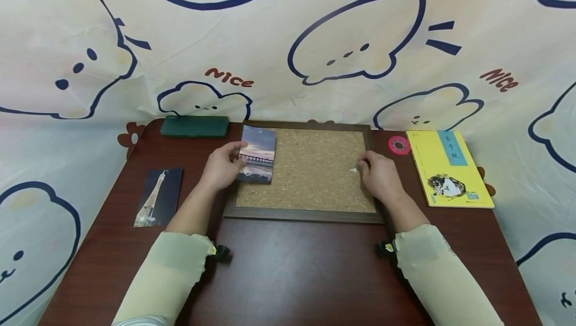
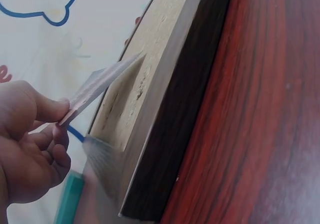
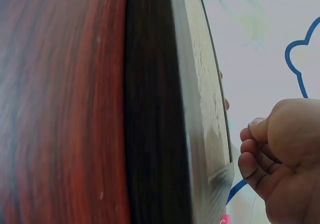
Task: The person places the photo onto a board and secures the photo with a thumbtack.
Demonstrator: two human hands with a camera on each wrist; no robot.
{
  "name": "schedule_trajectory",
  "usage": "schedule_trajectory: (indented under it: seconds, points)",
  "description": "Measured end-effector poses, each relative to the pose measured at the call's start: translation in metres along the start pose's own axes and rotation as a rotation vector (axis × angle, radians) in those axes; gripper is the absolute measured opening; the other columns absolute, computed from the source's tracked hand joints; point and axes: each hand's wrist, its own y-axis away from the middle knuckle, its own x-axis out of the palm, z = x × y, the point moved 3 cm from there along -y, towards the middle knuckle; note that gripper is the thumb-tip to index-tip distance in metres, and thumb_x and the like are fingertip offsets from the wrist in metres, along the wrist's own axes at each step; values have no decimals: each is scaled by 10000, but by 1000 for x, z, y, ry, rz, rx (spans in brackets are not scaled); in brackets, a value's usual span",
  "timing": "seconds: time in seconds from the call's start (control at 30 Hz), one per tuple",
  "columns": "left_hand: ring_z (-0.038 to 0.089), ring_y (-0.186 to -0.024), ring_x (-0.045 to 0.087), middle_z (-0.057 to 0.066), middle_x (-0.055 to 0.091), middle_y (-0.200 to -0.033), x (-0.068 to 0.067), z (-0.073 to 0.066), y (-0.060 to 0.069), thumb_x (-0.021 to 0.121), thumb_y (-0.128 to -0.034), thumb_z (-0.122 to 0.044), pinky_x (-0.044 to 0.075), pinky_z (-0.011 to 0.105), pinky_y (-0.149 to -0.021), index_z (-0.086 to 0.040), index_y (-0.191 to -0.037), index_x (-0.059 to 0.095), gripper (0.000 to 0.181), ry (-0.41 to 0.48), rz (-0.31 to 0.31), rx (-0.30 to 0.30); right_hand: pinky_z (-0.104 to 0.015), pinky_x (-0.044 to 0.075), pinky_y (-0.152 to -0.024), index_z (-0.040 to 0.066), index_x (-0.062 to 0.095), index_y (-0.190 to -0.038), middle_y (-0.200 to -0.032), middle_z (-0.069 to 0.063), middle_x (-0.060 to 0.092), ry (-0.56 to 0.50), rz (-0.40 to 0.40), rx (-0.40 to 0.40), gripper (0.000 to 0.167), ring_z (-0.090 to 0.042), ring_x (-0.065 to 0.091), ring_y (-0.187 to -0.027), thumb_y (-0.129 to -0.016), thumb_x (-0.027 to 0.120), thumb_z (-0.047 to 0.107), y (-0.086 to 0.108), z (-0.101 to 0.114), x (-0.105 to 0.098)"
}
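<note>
A photo of a bridge at dusk (image 1: 258,163) is pinched at its left edge between the thumb and fingers of my left hand (image 1: 221,166). It lies over the left part of a framed cork board (image 1: 310,171); in the left wrist view the photo (image 2: 105,82) is tilted, its near edge raised above the cork. At the board's right side, my right hand (image 1: 380,173) has its thumb and forefinger pressed together. A tiny shiny thing (image 3: 249,125) shows at those fingertips, too small to make out. Beside them in the head view is a small pale bit (image 1: 353,169) over the cork.
A photo of a lit tower (image 1: 157,198) lies left on the dark red table (image 1: 297,271). A green case (image 1: 194,126) sits behind it at the back. Right of the board are a pink tape roll (image 1: 398,145) and a yellow book (image 1: 450,176). A patterned cloth (image 1: 270,41) hangs behind.
</note>
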Motion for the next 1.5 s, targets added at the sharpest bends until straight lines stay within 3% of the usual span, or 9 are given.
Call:
schedule_trajectory:
  seconds: [0.33, 0.63, 1.0, 1.5]
  points:
    - [278, -950, 572, 124, 641, -1133, 16, -2, -9, 699, -998, -122, 484, 394, -705, -123, -1447, 592, 461, 9, 37, 16, -525, 529, -883, 25, 697, -1089, -1034, -163, 702, -44, 64, 28, 169, -337, 666, -968, -1062, 574, 137, -9, 19, 10]
    - [273, -901, 574, 114, 650, -1080, 28, -3, -18, 759, -950, -151, 475, 409, -698, -120, -1438, 592, 516, -92, 34, 28, -509, 528, -865, 37, 694, -1086, -1044, -155, 714, -46, 64, 1, 175, -333, 676, -982, -1067, 572, 161, -17, 35, 19]
    - [293, -1004, 573, 153, 597, -1260, 36, -5, -25, 786, -929, -156, 499, 475, -853, -85, -1453, 586, 565, -213, 55, 34, -478, 540, -868, 53, 688, -1131, -1075, -132, 716, -58, 117, 23, 202, -297, 674, -1006, -1083, 553, 195, -27, 55, 33]
    - [323, -1115, 552, 185, 511, -1401, 40, -5, -26, 757, -959, -184, 467, 512, -965, -91, -1469, 568, 552, -239, 93, 26, -452, 530, -893, 101, 683, -1174, -1082, -71, 700, -63, 178, 22, 227, -246, 650, -1017, -1097, 519, 238, -40, 84, 43]
